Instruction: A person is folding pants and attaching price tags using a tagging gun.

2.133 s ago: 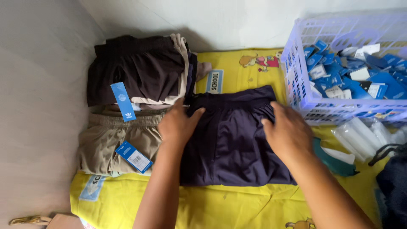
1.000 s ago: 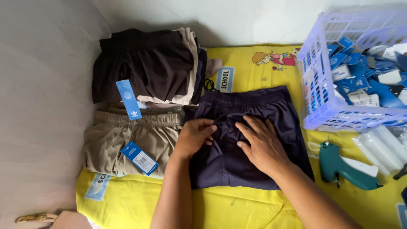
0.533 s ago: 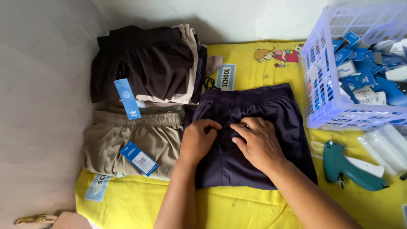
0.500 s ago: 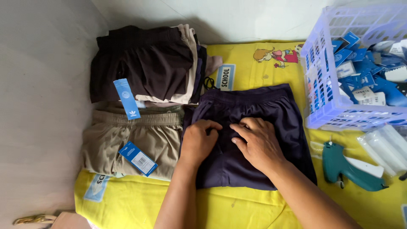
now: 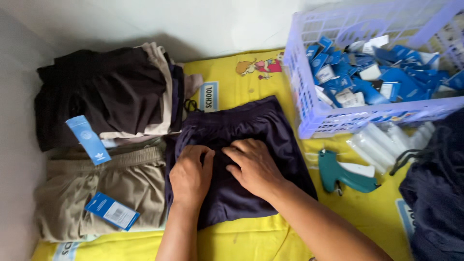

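A: L hand [image 5: 190,175]?
B: Flat on folded dark navy fabric shorts [image 5: 240,159], palm down, fingers loosely together, tips pressed into cloth near middle. Nothing pinched.

A: R hand [image 5: 253,166]?
B: Same garment, just beside L, fingertips nearly touching. Fingers a bit spread and bent, pressing down. Can't tell if any cloth is caught under tips.

A: Shorts where?
B: Centre of yellow printed mat [image 5: 251,241], waistband toward wall.

A: Around it?
B: Left, touching: folded beige shorts [image 5: 92,191] w/ blue rectangular card tag [image 5: 112,211]. Behind those, stack of folded dark brown and cream garments [image 5: 113,94] w/ light blue hang tag [image 5: 88,140]. Right of navy shorts, near R wrist: teal plastic tagging gun [image 5: 344,173] lying on mat. Beyond gun, clear plastic strips of tag pins [image 5: 386,145]. Far right corner: lilac plastic lattice basket [image 5: 309,113] full of blue and white card tags [image 5: 372,75]. Dark garment [image 5: 435,193] at right edge, partly out of view.
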